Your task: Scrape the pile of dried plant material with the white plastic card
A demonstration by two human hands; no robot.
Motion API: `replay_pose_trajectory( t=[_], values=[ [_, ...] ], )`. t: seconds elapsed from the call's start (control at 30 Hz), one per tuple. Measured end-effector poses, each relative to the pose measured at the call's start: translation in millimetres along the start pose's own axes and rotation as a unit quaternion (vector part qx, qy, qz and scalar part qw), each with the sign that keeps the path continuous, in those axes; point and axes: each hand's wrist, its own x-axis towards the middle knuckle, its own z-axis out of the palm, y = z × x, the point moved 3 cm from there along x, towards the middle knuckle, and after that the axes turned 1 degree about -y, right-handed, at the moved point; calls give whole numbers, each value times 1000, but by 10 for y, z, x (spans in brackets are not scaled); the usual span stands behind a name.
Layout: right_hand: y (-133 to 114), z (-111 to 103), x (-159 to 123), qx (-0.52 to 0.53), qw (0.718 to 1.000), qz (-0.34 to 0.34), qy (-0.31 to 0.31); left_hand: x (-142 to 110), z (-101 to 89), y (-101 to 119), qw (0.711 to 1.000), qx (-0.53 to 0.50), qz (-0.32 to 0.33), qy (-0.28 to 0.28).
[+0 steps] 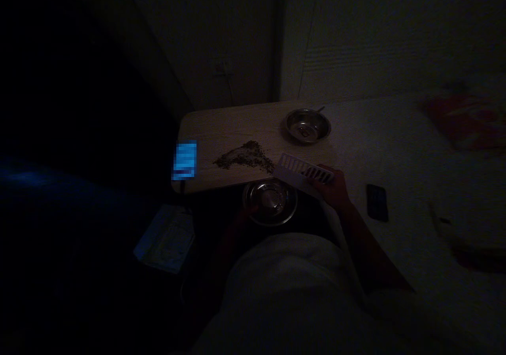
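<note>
My right hand (334, 189) is closed around one end of a pale slotted plastic piece (294, 175), whose exact kind I cannot tell. Its far end touches or nearly touches a spread of small dark grains (249, 155) on a wooden table (213, 128). Just below the table's front edge is a shiny metal bowl (272, 199). My left hand (251, 213) grips that bowl's left rim, its fingers dim in the dark. Farther back on the table stands a second metal bowl (307, 126) with a handle-like end sticking out.
The room is very dark. A glowing blurred screen (184, 159) is at the table's left end. To the right, a dark phone (377, 202) lies on a pale surface, with a red cloth-like thing (462, 120) beyond. A pale box-like thing (166, 239) is at lower left.
</note>
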Motion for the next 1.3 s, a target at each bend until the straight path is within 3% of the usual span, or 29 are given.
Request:
replay_pose_trajectory(
  t=[0.47,0.77,1.3],
  values=[
    [1,14,-2,3,1000,10,-11,13,16,7,1000,-2,11,-25],
    [68,-33,26,-12,998,23,59,18,5,1,1000,6,18,-21],
    [74,35,4,-9,1000,13,19,-24,52,55,999,6,21,-27]
  ],
)
